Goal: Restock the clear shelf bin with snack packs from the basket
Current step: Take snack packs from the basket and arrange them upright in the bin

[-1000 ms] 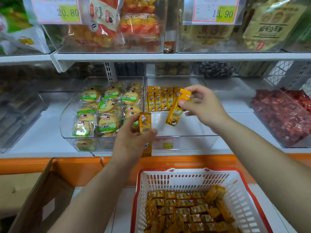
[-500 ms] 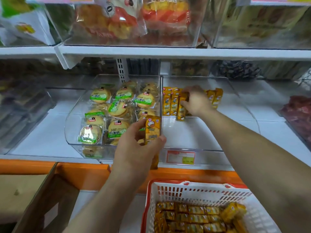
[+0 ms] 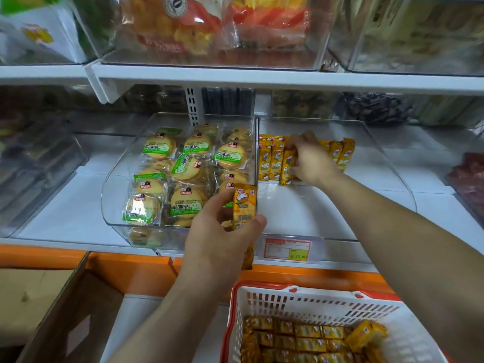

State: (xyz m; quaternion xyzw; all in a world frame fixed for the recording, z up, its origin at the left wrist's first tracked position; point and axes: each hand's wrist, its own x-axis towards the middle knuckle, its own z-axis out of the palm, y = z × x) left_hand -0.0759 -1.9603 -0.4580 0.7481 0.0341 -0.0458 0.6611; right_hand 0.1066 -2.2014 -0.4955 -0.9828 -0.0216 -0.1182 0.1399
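Right hand is pinching a yellow foil snack pack into the clear plastic shelf bin's twelve-o'clock row. Left hand is gripping a second yellow pack. Flush, upright seating is advisable.

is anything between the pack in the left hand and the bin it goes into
Nothing visible blocks it. The snack pack in the left hand is at the open front of the clear bin, bare floor beyond. Only the right hand holds the row of packs at the back.

Yellow-orange snack packs are showing cartoon prints, the white slotted basket is wearing a red rim, and the biscuit packs are carrying green labels.
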